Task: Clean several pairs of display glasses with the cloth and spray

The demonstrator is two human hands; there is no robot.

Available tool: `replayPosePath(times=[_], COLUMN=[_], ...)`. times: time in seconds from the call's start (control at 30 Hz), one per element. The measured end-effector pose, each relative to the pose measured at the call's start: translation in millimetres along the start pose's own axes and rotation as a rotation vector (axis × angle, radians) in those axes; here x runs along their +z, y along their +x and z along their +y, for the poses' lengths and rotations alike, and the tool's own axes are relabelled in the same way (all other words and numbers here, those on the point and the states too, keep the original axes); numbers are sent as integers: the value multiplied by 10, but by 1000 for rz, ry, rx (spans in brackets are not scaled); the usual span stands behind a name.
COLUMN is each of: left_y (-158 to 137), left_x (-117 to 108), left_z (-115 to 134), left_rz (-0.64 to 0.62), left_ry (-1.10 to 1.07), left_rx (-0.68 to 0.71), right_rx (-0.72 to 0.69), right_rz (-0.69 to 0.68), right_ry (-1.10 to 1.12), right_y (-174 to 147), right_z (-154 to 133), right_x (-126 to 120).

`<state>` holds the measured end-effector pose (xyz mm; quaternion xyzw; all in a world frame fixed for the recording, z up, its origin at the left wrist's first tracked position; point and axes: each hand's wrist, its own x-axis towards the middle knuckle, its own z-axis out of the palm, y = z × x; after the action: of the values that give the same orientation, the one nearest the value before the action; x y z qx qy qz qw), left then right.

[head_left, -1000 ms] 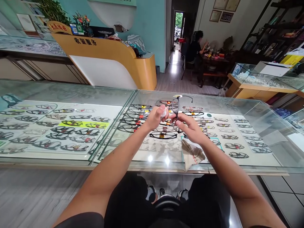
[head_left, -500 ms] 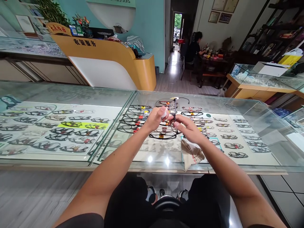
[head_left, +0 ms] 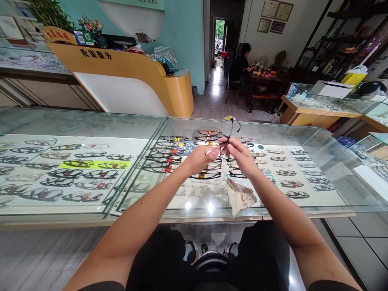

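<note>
A pair of eyeglasses [head_left: 227, 128] with a dark frame is held on end above the glass counter, one lens up and a temple pointing to the right. My right hand [head_left: 242, 158] pinches the frame near its middle between thumb and fingers. Close by on the left, my left hand [head_left: 200, 159] is closed, its thumb against the fingers near the lower lens. A bit of a small white wad [head_left: 208, 152] shows at its thumb; the rest is hidden in the fist. I cannot tell whether the left fingers touch the lens. Below my right wrist, a beige cloth pouch [head_left: 240, 197] lies on the counter.
The glass display counter [head_left: 194, 213] runs across in front of me, with rows of eyeglasses [head_left: 292, 184] inside. Beyond it stands a yellow and white reception desk [head_left: 178, 91]. At the back right, a person [head_left: 241, 64] sits at a dark table. My legs are below the counter edge.
The eyeglasses have risen slightly and turned, showing the upper lens more openly. My left hand has moved a little down, and less of the white wad shows. The view has shifted slightly right.
</note>
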<state>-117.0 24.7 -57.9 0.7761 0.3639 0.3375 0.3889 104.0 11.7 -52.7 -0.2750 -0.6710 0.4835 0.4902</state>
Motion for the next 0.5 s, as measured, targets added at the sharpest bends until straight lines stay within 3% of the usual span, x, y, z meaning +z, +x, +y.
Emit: replayPosePath(times=[0.23,0.4,0.5], left_y=[1,43,88], left_x=[-7,-214,-494], left_z=[61,59,-68], left_rz=[61,358,639], left_ry=[-42,-121,-138], left_rx=[24,26,63], right_rx=[25,62,52], right_rz=[-12,22,47], right_ry=[4,19,5], right_y=[-7,9,21], right_z=[-3,-27,-45], right_x=[-23,-99,-143])
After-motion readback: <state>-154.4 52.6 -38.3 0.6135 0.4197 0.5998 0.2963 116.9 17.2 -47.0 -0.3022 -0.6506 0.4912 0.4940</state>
